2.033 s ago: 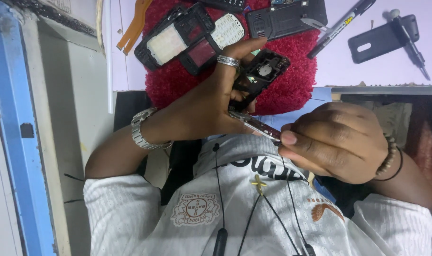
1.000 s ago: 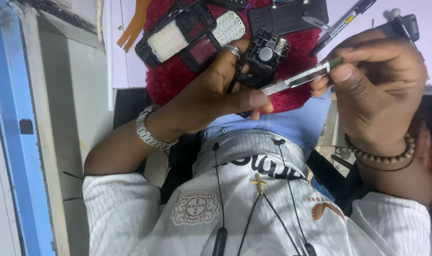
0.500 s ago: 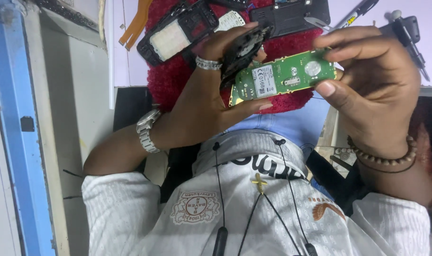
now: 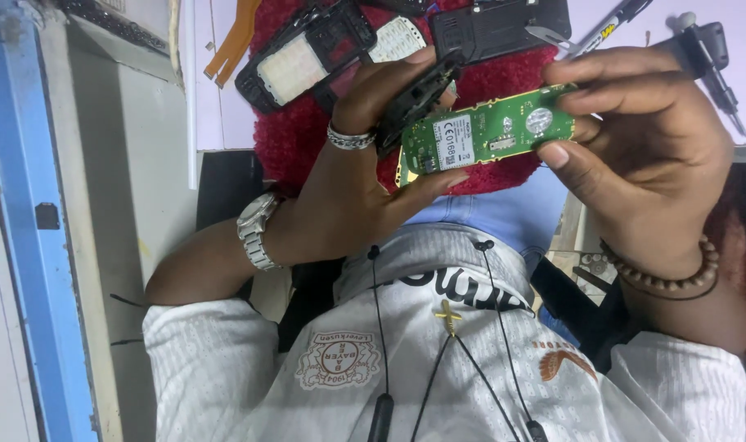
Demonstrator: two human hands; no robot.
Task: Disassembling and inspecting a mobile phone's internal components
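Between frames the tool gave way to a green circuit board [image 4: 487,131], pinched in the right hand [image 4: 643,155] over the red cloth [image 4: 299,131], while the left hand [image 4: 365,188] gripped the black phone frame [image 4: 414,98].

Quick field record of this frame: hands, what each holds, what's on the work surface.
left hand: holds a black phone housing, thumb under the board; ring and metal watch worn
right hand: pinches the green circuit board by its far end; bead bracelet on wrist
board: held level between both hands, above the red cloth
cloth holds: black phone frame, white keypad, black back cover
beside cloth: orange strip, pen
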